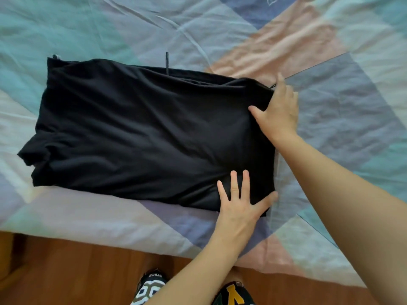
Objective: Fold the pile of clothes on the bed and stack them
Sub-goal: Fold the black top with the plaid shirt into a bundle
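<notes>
Nearest the camera, at the bottom edge, a pair of patterned shoes [193, 291] stands on the wooden floor [66, 271], just in front of the bed's edge. Above them, on the pastel patchwork bedspread [88, 29], lies the black garment [143, 128], already folded into a broad slab whose long axis runs left to right across the view; its left end is loose and rumpled, and a thin drawstring [167, 62] pokes out past its far edge. Both hands work at the right end. The left hand [240, 203] lies flat on the near right corner, fingers straight and spread, thumb reaching to the corner's edge, pressing but gripping nothing. The right hand [277, 111] sits at the far right corner, thumb lying on top of the cloth and fingers stretched along the edge; whether any fingers are tucked beneath the fabric cannot be told. The whole garment stretches away leftward from both hands, so the next fold probably carries this right end over toward the left. No other clothes or finished stack show here.
</notes>
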